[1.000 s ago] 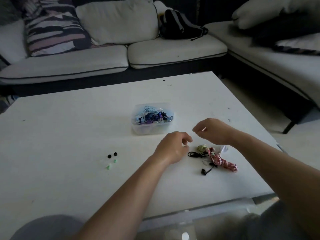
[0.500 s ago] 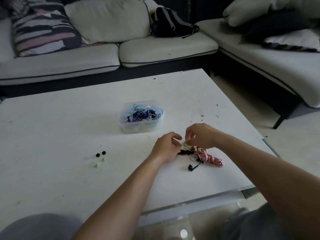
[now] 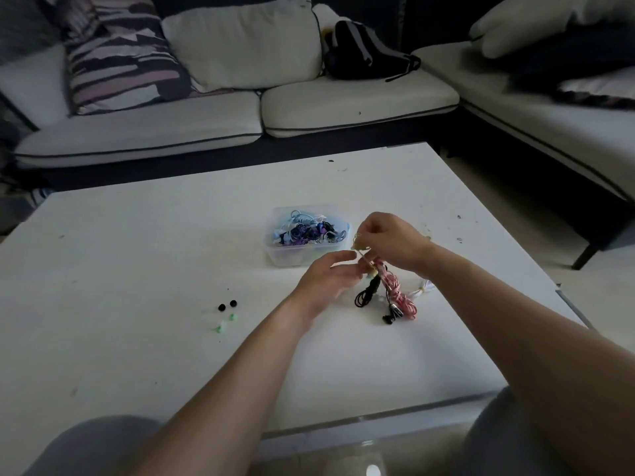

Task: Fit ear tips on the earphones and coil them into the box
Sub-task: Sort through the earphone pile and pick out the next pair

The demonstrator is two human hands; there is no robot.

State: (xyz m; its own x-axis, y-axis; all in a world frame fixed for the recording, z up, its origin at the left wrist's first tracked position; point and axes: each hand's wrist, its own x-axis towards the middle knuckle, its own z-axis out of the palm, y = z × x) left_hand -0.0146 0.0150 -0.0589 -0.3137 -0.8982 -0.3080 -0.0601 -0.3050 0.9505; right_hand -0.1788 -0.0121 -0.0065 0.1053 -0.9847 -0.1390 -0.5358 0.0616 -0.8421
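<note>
pale yellowish earphone cable (image 3: pixel 357 240) hangs pinched in the right hand (image 3: pixel 391 243), just beside the box (image 3: pixel 275 250); the left hand (image 3: pixel 326 280) hovers loose-fingered. likely untangling it; next, fitting the ear tips (image 3: pixel 226 306) lying well apart.

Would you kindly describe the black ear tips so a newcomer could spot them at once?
On the white table, look left of the clear box, toward the near edge. Two round black ear tips lie side by side, just beyond two green ear tips; only they are black.
</note>
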